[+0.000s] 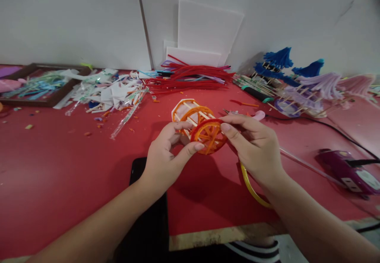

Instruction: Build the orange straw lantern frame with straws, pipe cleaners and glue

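Between both hands, above the red table, is a small craft frame (209, 136) of orange fuzzy pipe cleaners and pale sticks. Its near end is a ring with spokes, edged with a red pipe cleaner; a white base shows at the far end. My left hand (169, 152) grips it from the left, thumb at the ring's lower edge and fingers among the sticks. My right hand (253, 144) pinches the red and orange rim on the right side, thumb in front. The tips of some fingers are hidden behind the frame.
Red pipe cleaners (192, 77) lie in a bundle at the back. White scraps (114, 92) are heaped to their left. Blue and lilac craft models (297, 84) stand at right, above a purple device (350, 172) with a cord. A yellow ring (251, 185) lies near my right wrist.
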A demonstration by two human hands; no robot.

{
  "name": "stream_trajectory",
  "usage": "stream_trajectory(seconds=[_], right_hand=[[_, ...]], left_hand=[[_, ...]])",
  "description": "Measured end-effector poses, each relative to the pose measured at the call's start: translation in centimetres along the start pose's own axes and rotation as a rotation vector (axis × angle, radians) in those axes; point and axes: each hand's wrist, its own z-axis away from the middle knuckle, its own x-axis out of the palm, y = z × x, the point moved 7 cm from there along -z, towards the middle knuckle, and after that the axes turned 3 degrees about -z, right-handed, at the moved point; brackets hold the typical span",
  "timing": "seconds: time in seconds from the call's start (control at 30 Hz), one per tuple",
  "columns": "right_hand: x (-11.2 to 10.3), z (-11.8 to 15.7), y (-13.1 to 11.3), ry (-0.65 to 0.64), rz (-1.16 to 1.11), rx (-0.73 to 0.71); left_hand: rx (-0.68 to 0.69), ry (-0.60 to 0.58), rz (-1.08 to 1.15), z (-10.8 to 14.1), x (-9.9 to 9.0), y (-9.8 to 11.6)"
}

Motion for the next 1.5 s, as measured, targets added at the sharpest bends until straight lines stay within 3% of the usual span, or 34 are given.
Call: stream_trajectory(seconds=[0.27,0.4,0.53,0.73,0.9,1.13,1.5], right_hand=[[-0.4,0.0,0.3,0.072,0.044,-0.012],[0.0,0.3,-1.3,0.030,0.182,-0.212],[0.7,1.1,-3.0,-0.030,0.279,-0.462],[1.2,1.8,-3.7,-0.065,0.356,-0.612],[1.2,1.8,-3.9,-0.069,0.373,-0.624],[0.6,1.7,-3.9,0.060,0.439,-0.576],[0.2,1.5,-3.7,0.121,0.443,-0.559]], left_hand=[[0.065,0.137,-0.196,0.0,-1.0,0.8],[0.217,0.216,-0.331,0.2,-1.7,2.3],[0.362,0.132,-0.411,0.5,-1.1,3.7],[0.536,0.122,-0.546,0.8,-0.3,4.8],[0.552,0.106,-0.578,0.8,-0.1,4.6],[0.535,0.058,-0.559,0.6,0.0,4.1],[0.418,-0.015,-0.507,0.3,0.5,2.9]])
